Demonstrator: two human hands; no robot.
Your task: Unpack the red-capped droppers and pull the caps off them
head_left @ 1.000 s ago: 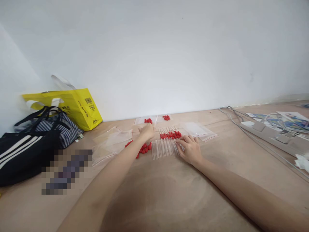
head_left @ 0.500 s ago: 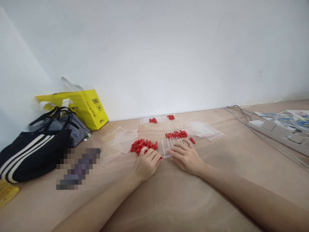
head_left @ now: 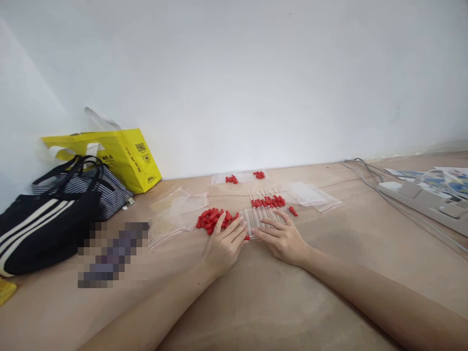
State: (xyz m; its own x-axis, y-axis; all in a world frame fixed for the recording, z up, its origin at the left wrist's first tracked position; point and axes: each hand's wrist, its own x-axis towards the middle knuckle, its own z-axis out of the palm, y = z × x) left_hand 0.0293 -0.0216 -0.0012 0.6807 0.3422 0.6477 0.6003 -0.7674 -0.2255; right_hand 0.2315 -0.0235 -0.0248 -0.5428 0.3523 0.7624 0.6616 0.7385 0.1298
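Observation:
My left hand (head_left: 225, 246) is palm down beside a pile of red rubber bulbs (head_left: 210, 219). A single red bulb (head_left: 247, 238) pokes out at its fingertips, against the near end of the row of clear tubes (head_left: 252, 218); the thumb is hidden. Spread over the right part of that row, the fingers of my right hand (head_left: 283, 239) rest on the tubes. Behind the row lie several tubes fitted with red bulbs (head_left: 268, 201), bulb ends towards me. One loose red bulb (head_left: 293, 211) sits just right of the row.
Clear zip bags lie to the left (head_left: 183, 209) and right (head_left: 305, 194). Against the wall is another bag (head_left: 241, 179) with small red bulb groups. A yellow bag (head_left: 142, 161) and a black striped bag (head_left: 54, 229) stand left; a power strip (head_left: 420, 200) with cables lies right.
My left hand came back from the far bag to the near end of the tubes, and its fingers have straightened. My right hand slid left onto the tubes. A loose bulb now shows at the right.

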